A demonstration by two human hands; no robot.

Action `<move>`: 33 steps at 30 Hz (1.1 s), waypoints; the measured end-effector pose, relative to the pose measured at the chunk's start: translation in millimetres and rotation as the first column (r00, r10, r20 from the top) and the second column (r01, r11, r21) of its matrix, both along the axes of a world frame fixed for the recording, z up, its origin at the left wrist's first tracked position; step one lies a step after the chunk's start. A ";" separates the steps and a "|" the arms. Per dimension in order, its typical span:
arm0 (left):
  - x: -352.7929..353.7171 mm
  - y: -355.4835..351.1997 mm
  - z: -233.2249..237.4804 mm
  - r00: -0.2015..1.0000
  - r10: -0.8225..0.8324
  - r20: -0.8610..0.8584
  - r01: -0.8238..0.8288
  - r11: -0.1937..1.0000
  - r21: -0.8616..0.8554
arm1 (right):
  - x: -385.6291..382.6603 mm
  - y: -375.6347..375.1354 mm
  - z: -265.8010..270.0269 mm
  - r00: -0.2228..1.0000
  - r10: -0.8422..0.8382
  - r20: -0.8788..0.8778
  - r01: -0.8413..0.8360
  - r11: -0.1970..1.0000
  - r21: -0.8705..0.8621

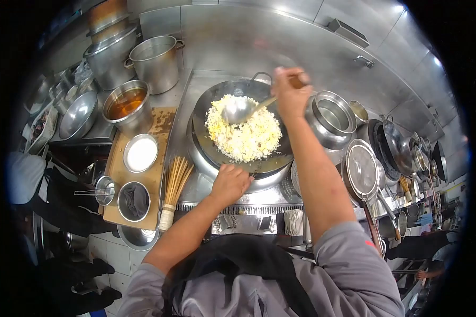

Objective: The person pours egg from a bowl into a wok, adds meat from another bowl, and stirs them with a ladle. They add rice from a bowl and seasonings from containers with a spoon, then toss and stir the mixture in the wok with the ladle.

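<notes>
A black wok (202,105) sits on the burner ahead of me, with a looped handle on its far side. Fried rice (248,138) with yellow bits of egg lies heaped inside it. My right hand (293,92), slightly blurred, is closed around the handle of a ladle (237,109) above the wok's right side. The ladle's metal bowl rests on or just over the far part of the rice. At the near rim, my left hand (231,185) is closed on the wok's edge; what its fingertips grip is partly hidden.
Left of the wok lie a bamboo brush (175,182) and a board (161,124) bearing a bowl of white contents (140,153). A pot of amber liquid (128,105) stands behind. Metal pots (334,112) and a strainer (362,169) are on the right. Other people stand at the left and right edges.
</notes>
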State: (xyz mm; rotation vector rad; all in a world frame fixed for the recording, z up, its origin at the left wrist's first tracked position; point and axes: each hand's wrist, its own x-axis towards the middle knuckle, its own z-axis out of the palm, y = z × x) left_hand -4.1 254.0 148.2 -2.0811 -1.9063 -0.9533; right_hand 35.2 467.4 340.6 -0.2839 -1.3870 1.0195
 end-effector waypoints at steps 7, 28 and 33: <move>-2.6 5.6 2.0 1.000 -0.014 0.006 0.014 1.000 0.017 | 2.4 2.8 24.8 0.968 0.079 -0.236 -0.068 0.996 0.054; 0.4 0.3 1.7 0.999 -0.032 0.028 0.031 0.999 0.033 | 78.6 36.8 15.9 0.984 0.013 -0.175 -0.020 0.999 -0.039; 1.3 6.4 3.7 0.995 -0.047 0.086 0.035 0.991 0.131 | 84.7 51.1 -31.1 0.992 0.019 -0.123 -0.014 0.999 0.040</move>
